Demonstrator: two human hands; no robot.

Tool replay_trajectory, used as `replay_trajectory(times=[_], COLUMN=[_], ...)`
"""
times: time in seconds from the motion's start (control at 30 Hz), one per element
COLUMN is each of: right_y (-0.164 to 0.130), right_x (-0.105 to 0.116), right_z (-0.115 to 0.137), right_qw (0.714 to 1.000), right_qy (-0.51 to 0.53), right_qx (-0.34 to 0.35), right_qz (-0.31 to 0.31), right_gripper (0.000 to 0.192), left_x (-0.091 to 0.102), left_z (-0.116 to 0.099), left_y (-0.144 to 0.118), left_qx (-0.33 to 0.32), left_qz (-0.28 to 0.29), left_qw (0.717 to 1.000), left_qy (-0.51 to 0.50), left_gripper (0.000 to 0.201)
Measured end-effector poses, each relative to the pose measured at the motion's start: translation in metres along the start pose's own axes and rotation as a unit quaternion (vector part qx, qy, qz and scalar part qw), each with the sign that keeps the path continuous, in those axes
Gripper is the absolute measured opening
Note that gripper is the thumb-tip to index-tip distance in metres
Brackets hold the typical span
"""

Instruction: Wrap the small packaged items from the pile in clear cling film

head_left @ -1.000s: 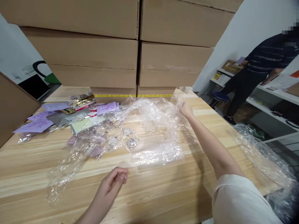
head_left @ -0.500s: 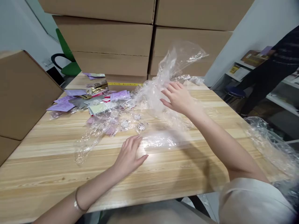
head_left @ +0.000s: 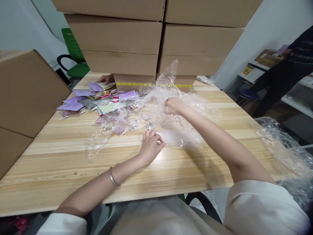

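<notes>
A clear plastic bag [head_left: 177, 137] lies flat on the wooden table in front of me. My left hand [head_left: 151, 147] is at its near left corner, thumb and forefinger pinched together on the edge. Farther back, my right hand [head_left: 174, 106] has its fingers curled into a heap of crumpled clear plastic bags [head_left: 193, 106]. How much plastic it grips is partly hidden. Just beyond my left hand lie a few small round silvery packets [head_left: 150, 125], and more crinkled clear wrap [head_left: 101, 135] spreads to the left.
Purple packets [head_left: 128, 95] and other flat pouches are piled back left, where another person's hand [head_left: 107, 79] reaches in. Stacked cardboard boxes [head_left: 122, 36] wall the far side; another box [head_left: 29, 94] stands left. Clear wrap [head_left: 281, 140] hangs at the right edge. A person [head_left: 281, 71] stands beyond.
The raised plastic at my right hand has come down onto the heap, and that hand's fingers have curled. My left hand has moved right and closed into a pinch. Another person's hand has appeared.
</notes>
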State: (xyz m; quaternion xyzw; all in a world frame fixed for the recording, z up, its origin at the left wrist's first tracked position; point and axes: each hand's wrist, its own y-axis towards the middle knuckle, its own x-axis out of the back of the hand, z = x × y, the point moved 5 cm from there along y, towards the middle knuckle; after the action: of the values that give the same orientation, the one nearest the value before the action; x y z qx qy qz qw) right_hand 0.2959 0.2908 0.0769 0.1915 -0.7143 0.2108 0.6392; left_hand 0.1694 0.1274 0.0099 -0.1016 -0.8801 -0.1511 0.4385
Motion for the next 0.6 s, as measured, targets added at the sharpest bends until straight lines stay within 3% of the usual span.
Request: replay_trajectory(times=[0.1,0.27,0.33,0.43,0.53,0.6], right_y=[-0.028,-0.095,-0.116,-0.137,-0.145,-0.147], right_x=[0.037,0.076,0.075,0.06,0.037,0.021], right_z=[-0.002,-0.006,-0.01,-0.02,-0.025,-0.023], right_qw=[0.998,0.983,0.973,0.954,0.946,0.943], right_qy=[0.026,0.127,0.157,0.159,0.136,0.16], right_qx=[-0.041,-0.11,-0.152,-0.247,-0.295,-0.288], right_qz=[-0.029,-0.078,-0.074,-0.055,-0.004,0.034], right_gripper=[0.039,0.031,0.031,0.037,0.045,0.051], left_x=[0.018,0.075,0.096,0.117,0.128,0.135], left_z=[0.0,-0.006,-0.003,0.011,0.03,0.037], left_y=[-0.006,-0.02,-0.017,0.0,0.02,0.026], left_qx=[-0.03,-0.142,-0.159,-0.111,-0.03,-0.001], left_qz=[-0.006,-0.092,-0.132,-0.173,-0.15,-0.125], left_qw=[0.997,0.974,0.966,0.977,0.985,0.988], left_qy=[-0.068,-0.15,-0.154,-0.056,0.083,0.093], left_gripper=[0.015,0.016,0.018,0.029,0.038,0.041])
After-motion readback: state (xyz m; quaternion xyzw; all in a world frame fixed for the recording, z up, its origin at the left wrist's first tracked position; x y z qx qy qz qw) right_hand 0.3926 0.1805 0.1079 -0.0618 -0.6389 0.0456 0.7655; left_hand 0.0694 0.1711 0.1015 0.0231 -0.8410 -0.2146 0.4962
